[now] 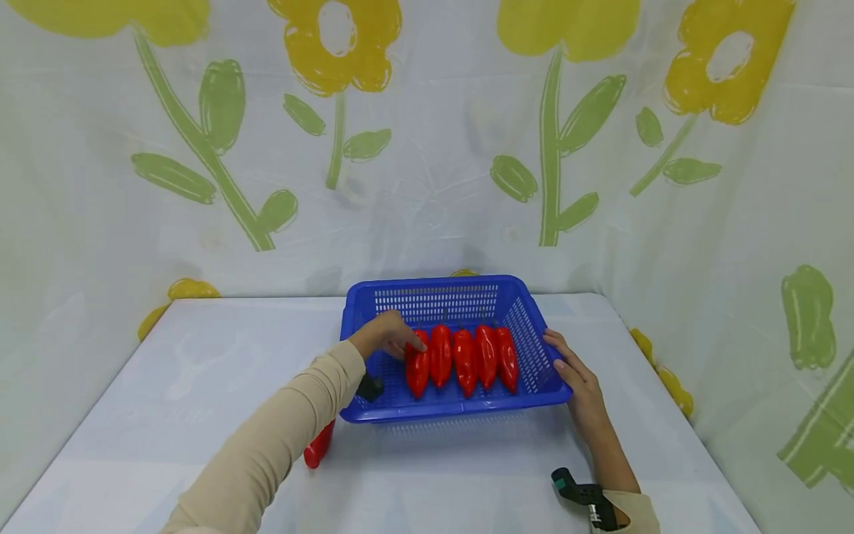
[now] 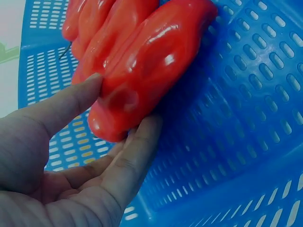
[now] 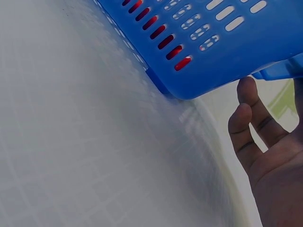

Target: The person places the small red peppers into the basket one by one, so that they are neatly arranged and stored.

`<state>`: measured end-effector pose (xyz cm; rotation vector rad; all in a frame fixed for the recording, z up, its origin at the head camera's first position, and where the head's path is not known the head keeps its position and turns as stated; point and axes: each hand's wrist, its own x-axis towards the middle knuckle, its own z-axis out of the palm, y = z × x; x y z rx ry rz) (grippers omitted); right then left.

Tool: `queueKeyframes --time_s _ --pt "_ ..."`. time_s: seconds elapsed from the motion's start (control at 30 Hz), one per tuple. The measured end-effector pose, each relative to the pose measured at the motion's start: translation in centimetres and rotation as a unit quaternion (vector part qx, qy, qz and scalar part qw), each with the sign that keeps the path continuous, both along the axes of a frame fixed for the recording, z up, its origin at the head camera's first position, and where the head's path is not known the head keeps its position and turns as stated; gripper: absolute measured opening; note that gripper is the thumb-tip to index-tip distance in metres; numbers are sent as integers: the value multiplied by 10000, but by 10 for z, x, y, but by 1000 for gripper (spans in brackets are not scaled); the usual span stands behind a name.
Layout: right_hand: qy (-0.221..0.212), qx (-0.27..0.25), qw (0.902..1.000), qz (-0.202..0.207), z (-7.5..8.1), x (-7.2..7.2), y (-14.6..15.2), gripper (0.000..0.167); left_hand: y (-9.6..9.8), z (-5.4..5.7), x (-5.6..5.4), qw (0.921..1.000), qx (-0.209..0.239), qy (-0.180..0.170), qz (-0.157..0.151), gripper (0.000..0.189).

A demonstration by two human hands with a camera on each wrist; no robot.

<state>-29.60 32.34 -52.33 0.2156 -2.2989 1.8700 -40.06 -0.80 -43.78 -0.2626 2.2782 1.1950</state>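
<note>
A blue plastic basket [image 1: 460,405] with slotted walls stands on the table, several glossy red peppers [image 1: 465,363] laid side by side in it. My left hand [image 1: 387,334] reaches over its left wall and pinches the top end of the leftmost red pepper [image 1: 418,374]. In the left wrist view the thumb lies on one side of that pepper [image 2: 161,56], the other fingers along the opposite side. My right hand [image 1: 580,378] holds the basket's right rim, with two fingertips [image 3: 246,90] just below the rim in the right wrist view.
Another red pepper [image 1: 320,446] lies on the white table [image 1: 200,386], left of the basket and partly hidden by my left sleeve [image 1: 280,437]. Behind the table hangs a white curtain [image 1: 434,170] printed with yellow flowers. A small black device [image 1: 587,495] is strapped to my right wrist.
</note>
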Motion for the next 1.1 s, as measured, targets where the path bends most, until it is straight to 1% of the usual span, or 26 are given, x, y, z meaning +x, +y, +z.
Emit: queueKeyframes --time_s 0.13,0.23,0.33,0.4,0.5,0.63,0.73,0.87,0.97,1.1 --pt "-1 -3 10000 -37 0 0 -1 47 1 0 3 9999 92 8 83 70" --pt "26 -14 10000 -25 2 0 -1 47 3 2 5 9997 177 48 158 77" --pt "41 -17 10000 -15 3 0 -2 47 4 2 5 9998 64 147 124 84" --pt "25 -29 10000 -12 2 -1 -1 47 4 2 4 9997 -115 221 29 82" --pt "-10 -14 10000 4 1 0 -1 47 1 3 2 9974 -516 483 -166 72" --pt "-14 1 10000 53 1 1 1 47 -5 9 2 9932 -626 933 -318 60" --pt "31 10 10000 55 1 1 1 47 -12 16 5 9912 -461 1171 -418 56" --pt "60 32 10000 32 1 1 1 47 -19 23 14 9879 -194 1417 -602 49" --pt "27 44 10000 21 1 2 0 48 -23 26 21 9851 191 1560 -693 42" --pt "-8 25 10000 38 1 3 0 48 -30 32 33 9784 673 1804 -755 37"
